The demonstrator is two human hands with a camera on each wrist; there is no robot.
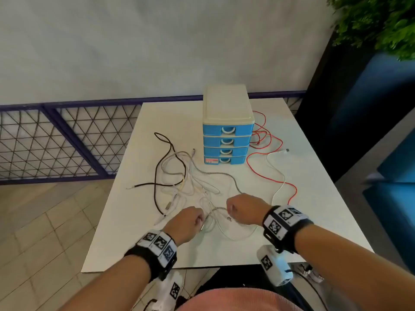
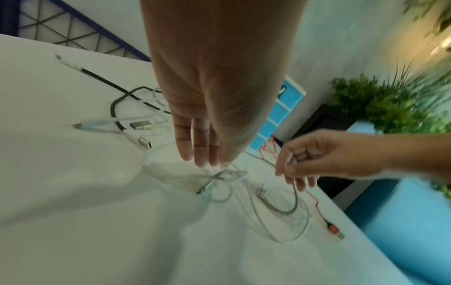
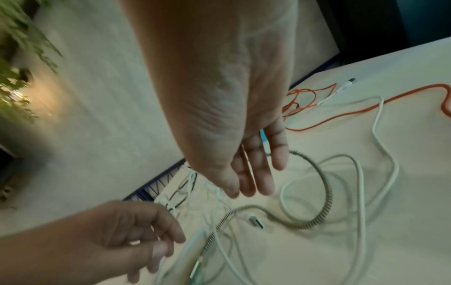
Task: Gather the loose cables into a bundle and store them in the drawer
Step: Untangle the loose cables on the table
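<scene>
Loose cables lie spread over the white table (image 1: 314,198): a black cable (image 1: 146,185), tangled white cables (image 1: 202,187), a grey braided cable (image 1: 233,180) and a red cable (image 1: 265,173). A blue drawer unit (image 1: 226,140) with a cream top stands at the back, all its drawers closed. My left hand (image 1: 187,223) pinches a knot of white cables (image 2: 227,172) at its fingertips (image 2: 207,160). My right hand (image 1: 243,209) is close beside it, and the grey braided cable (image 2: 295,194) hangs from its fingers (image 2: 288,169). That cable loops on the table (image 3: 327,192) below my right hand (image 3: 253,185).
A purple mesh railing (image 1: 56,142) runs along the left and behind the table. A green plant (image 1: 377,23) and blue seating (image 1: 393,131) stand to the right. The red cable's plug (image 2: 334,230) lies near the table's edge. A white cable (image 1: 281,173) crosses the red one.
</scene>
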